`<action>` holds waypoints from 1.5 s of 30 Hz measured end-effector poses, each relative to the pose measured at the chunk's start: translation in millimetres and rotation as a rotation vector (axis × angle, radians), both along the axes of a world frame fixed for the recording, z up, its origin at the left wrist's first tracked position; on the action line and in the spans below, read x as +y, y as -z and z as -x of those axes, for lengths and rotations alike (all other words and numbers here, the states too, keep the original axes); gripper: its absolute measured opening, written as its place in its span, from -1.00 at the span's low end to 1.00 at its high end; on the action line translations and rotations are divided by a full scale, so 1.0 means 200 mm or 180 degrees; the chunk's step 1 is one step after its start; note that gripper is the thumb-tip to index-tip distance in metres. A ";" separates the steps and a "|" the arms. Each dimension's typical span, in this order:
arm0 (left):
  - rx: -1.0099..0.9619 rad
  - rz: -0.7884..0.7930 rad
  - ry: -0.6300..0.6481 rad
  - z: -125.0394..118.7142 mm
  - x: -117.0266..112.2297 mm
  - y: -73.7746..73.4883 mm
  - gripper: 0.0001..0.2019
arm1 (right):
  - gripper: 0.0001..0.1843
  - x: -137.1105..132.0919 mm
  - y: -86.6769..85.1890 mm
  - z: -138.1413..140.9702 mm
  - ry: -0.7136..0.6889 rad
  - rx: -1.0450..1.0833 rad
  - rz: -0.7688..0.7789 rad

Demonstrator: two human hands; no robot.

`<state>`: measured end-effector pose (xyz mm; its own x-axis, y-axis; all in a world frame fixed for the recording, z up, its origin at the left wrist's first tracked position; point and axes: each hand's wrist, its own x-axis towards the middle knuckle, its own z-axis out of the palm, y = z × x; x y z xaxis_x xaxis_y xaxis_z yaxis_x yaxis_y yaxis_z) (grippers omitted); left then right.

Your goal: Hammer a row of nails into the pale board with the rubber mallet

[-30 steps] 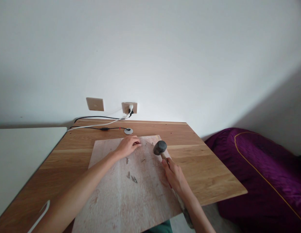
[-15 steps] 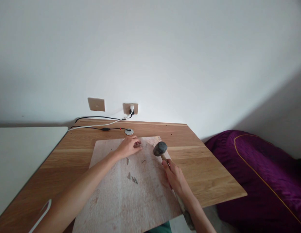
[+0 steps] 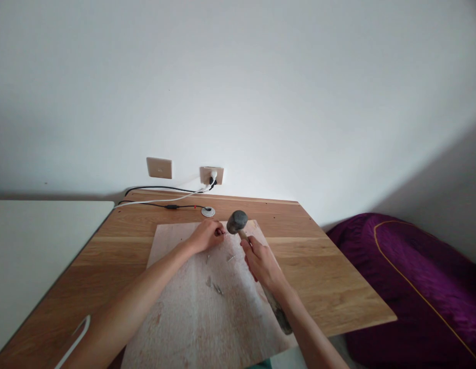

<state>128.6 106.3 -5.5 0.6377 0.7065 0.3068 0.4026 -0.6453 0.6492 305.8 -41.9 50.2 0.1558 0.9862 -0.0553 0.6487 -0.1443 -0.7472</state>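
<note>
A rubber mallet (image 3: 238, 222) with a black head and a wooden handle is in my right hand (image 3: 261, 260), whose fingers wrap round the handle. Its head hangs over the far part of a pale wooden board (image 3: 176, 312), just right of my left hand (image 3: 208, 234). My left hand's fingers are pinched together at the board's far side, on what looks like a small nail (image 3: 224, 234), mostly hidden by the fingertips. Nearer to me, several small metal pieces (image 3: 216, 288) lie loose on the board, and a thin nail-like piece (image 3: 231, 258) lies below the mallet head.
The board rests on a wooden desk (image 3: 318, 277) against a white wall. Cables (image 3: 161, 201) run along the back to a wall socket (image 3: 212, 175) and a round grommet (image 3: 208, 211). A white panel (image 3: 41, 246) stands left; a purple covered seat (image 3: 376, 266) is right.
My right hand has brought the mallet leftwards and up, closer to my left hand. My left hand stays at the board's far side, its fingers closed tighter. The view has shifted slightly.
</note>
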 end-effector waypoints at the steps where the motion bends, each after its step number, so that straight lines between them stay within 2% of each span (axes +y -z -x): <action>1: 0.0010 0.0011 -0.0020 0.00 0.00 0.00 -0.87 | -0.73 0.01 0.00 0.01 -0.0033 -0.0045 0.0037; 14: 0.0098 0.0125 -0.0144 0.00 0.00 -0.01 -0.85 | -0.74 0.00 -0.02 0.05 -0.0040 -0.0101 0.0206; 17: 0.0086 0.0111 -0.0149 0.00 0.00 -0.02 -0.86 | -0.73 0.00 0.00 0.05 0.0010 0.0064 0.0112; 20: 0.0104 0.0088 -0.0106 0.00 0.00 -0.02 -0.85 | -0.74 0.01 0.01 0.05 0.0030 0.0204 0.0283; 23: 0.0125 0.0031 -0.0078 0.00 -0.01 -0.03 -0.86 | -0.71 0.00 0.00 0.05 0.0030 0.0368 0.0413; 28: 0.0054 0.0043 0.0032 0.00 -0.01 -0.03 -0.90 | -0.58 -0.01 -0.02 0.04 0.0145 0.0851 0.0303; 38: 0.0219 -0.0396 0.0035 -0.01 -0.02 -0.03 -0.87 | -0.52 0.00 -0.04 0.05 0.0194 0.0785 0.0171; 45: 0.0206 -0.0214 -0.0128 0.00 -0.02 -0.02 -0.88 | -0.65 0.01 0.00 0.04 0.0053 0.0471 0.0289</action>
<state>128.1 102.5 -0.7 0.6293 0.7112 0.3135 0.4688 -0.6690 0.5767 297.3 -40.5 50.7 0.1556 0.9735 -0.1676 0.5296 -0.2254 -0.8177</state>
